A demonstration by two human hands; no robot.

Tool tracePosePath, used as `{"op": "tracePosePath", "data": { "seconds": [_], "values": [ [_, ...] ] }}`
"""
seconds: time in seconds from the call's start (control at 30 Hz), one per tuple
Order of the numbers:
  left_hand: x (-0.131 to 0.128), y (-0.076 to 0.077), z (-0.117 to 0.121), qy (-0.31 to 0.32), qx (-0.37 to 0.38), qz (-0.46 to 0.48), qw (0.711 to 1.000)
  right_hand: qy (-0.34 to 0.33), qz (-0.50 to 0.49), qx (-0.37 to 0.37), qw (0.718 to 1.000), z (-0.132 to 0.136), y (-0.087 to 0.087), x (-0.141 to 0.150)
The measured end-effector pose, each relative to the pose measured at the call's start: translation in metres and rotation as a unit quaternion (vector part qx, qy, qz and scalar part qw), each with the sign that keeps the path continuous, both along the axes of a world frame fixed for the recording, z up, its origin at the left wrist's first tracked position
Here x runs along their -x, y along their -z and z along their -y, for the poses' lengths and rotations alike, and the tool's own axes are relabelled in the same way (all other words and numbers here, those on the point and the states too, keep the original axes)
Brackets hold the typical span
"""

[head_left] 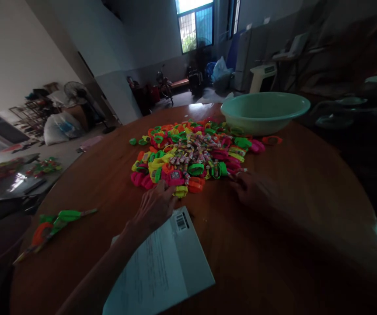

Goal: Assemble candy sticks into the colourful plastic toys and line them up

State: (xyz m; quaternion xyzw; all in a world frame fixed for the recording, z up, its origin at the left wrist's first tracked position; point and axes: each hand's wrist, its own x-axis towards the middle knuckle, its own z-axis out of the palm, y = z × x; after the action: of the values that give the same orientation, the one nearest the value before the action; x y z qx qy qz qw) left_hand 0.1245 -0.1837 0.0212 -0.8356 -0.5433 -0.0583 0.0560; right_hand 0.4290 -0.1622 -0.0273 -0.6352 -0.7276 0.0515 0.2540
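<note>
A heap of small neon plastic toys (191, 153) in pink, green, orange and yellow, with wrapped candies on top, lies on the round wooden table (306, 183). My left hand (154, 205) rests at the heap's near edge, fingers curled against a pink piece and a yellow piece; what it grips is hidden. My right hand (254, 188) lies at the heap's right near edge, fingertips touching the pieces, dim and hard to read.
A pale green basin (263, 111) stands behind the heap at the right. A grey sheet with a barcode (165, 267) lies under my left forearm. Green and orange strips (57, 223) lie at the table's left. A cluttered room with a fan is beyond.
</note>
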Motion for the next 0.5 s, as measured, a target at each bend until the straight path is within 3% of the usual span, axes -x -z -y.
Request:
{"op": "tracePosePath", "data": {
  "seconds": [0.1, 0.27, 0.5],
  "values": [
    [-0.005, -0.006, -0.003, -0.013, 0.023, -0.031, 0.999, 0.001, 0.093, -0.012, 0.996, -0.012, 0.007, 0.000],
    [-0.017, -0.011, -0.012, 0.012, 0.056, -0.078, 0.995, -0.018, 0.133, -0.025, 0.991, -0.013, 0.013, -0.005],
    [-0.027, -0.010, -0.013, 0.023, 0.066, -0.062, 0.996, -0.019, 0.141, -0.001, 0.990, 0.032, 0.010, -0.001]
  ]
}}
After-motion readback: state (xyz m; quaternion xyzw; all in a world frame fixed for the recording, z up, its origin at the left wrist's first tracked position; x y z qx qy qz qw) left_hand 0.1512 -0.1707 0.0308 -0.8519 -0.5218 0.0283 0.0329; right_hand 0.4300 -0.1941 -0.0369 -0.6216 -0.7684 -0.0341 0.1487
